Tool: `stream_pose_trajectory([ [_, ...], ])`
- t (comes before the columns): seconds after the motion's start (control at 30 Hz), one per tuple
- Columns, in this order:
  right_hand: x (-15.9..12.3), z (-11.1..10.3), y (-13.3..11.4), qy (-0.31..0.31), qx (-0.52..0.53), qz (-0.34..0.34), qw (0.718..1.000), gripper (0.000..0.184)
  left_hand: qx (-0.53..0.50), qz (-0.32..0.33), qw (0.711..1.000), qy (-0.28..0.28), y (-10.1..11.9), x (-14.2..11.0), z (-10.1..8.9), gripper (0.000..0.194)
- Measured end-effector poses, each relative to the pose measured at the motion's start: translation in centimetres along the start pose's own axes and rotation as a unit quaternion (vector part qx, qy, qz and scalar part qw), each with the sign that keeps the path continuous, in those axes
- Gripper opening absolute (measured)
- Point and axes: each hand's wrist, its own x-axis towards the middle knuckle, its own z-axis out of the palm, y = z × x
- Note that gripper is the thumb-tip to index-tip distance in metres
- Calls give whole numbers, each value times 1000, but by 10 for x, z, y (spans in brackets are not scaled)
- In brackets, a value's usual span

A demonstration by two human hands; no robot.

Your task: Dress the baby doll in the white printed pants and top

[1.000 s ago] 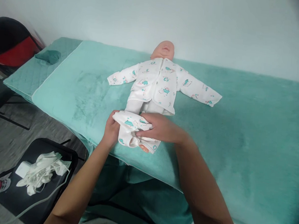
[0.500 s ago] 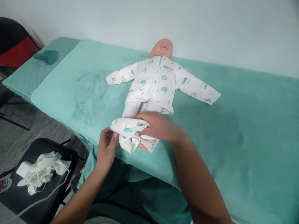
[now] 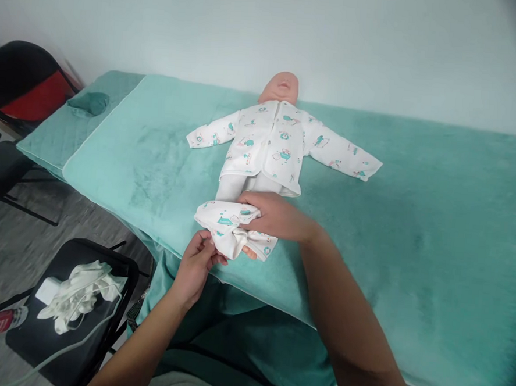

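The green bed [image 3: 413,226] holds a doll [image 3: 265,138] with pants [image 3: 221,215] bunched around its lower legs. The right hand [image 3: 277,216] grips the bunch; the left hand [image 3: 196,266] pinches the low edge. Tugging crooked could catch the toes [image 3: 249,252].

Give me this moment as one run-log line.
left hand: touching printed pants | right hand: gripping printed pants | doll: on back, jacket on | printed pants: at lower legs

Both bare arms [image 3: 347,306] reach forward, the left grip [image 3: 196,266] pinched, the right grip [image 3: 276,217] curled inward.
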Motion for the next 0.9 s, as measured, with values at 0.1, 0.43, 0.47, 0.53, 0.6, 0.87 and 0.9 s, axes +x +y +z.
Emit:
stream_pose_trajectory([
  [0.1, 0, 0, 0, -3, -3, 1, 1000, 17, 12, 10, 1000, 14, 3, 13, -1, 29],
  [0.43, 0, -1, -2, -2, -19, -7, 1000, 14, 195, 129, 969, 77, 33, 62, 3, 18],
  [0.47, 0, -1, -2, 1, -17, -9, 1000, 14, 218, 145, 961, 88, 34, 65, 2, 15],
  [0.53, 1, 0, -3, 6, -13, -5, 1000, 14, 259, 164, 946, 101, 36, 71, 0, 10],
  [0.6, 1, 0, -4, 12, -4, 2, 1000, 14, 284, 168, 939, 99, 36, 73, -2, 9],
  [0.87, -6, -6, 3, 110, 181, -50, 976, 30, 234, 218, 937, 138, 44, 77, -13, 16],
  [0.9, -8, -6, 5, 135, 200, -51, 969, 30, 237, 237, 932, 138, 50, 79, -12, 16],
])
